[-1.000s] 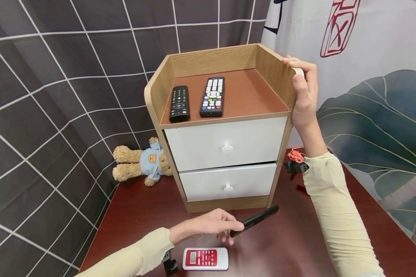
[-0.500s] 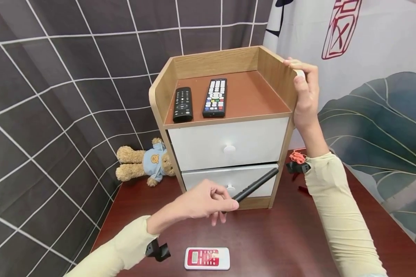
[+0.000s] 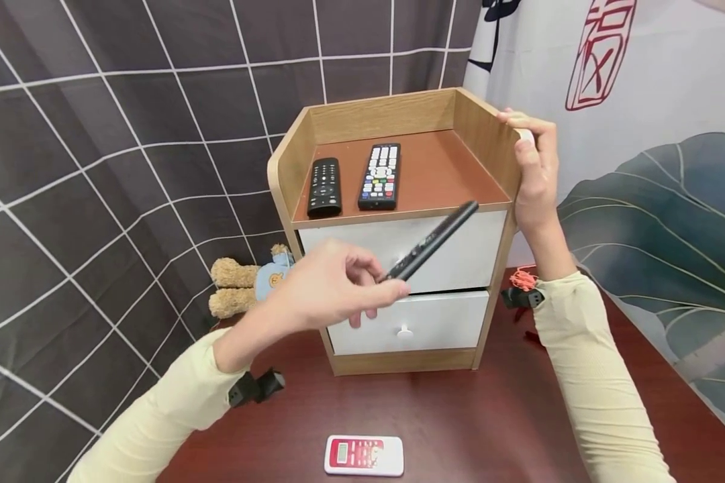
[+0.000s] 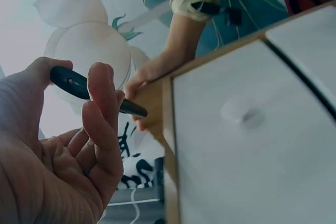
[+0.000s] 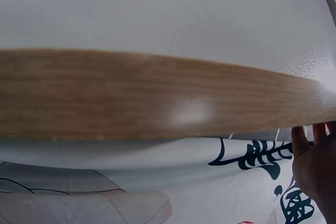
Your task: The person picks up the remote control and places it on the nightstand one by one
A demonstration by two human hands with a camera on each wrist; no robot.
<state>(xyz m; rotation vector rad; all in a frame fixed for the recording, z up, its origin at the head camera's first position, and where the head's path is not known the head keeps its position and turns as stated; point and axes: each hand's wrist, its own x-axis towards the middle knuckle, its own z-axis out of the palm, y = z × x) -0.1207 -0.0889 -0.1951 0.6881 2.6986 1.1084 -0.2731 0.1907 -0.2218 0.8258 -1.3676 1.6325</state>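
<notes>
My left hand (image 3: 332, 285) pinches a black remote control (image 3: 430, 243) by its near end, between thumb and fingers. The remote slants up to the right in front of the upper white drawer (image 3: 471, 251) of a wooden cabinet (image 3: 405, 364). In the left wrist view the remote (image 4: 76, 83) shows end-on between thumb and fingertips. My right hand (image 3: 534, 174) grips the top of the cabinet's right side panel. Its fingers (image 5: 302, 142) show at the panel's edge in the right wrist view. On the brown cabinet top lie a black remote (image 3: 325, 188) and a black remote with white buttons (image 3: 380, 176).
A white remote with a red panel (image 3: 364, 455) lies on the dark red table (image 3: 435, 416) near the front. Left of the cabinet lies a teddy bear (image 3: 235, 288), partly hidden by my left arm. An orange stringy bundle (image 3: 523, 279) sits by my right wrist.
My left hand has lifted the black remote from near the tabletop up to the height of the upper drawer. My right hand stays on the side panel. The view has shifted slightly.
</notes>
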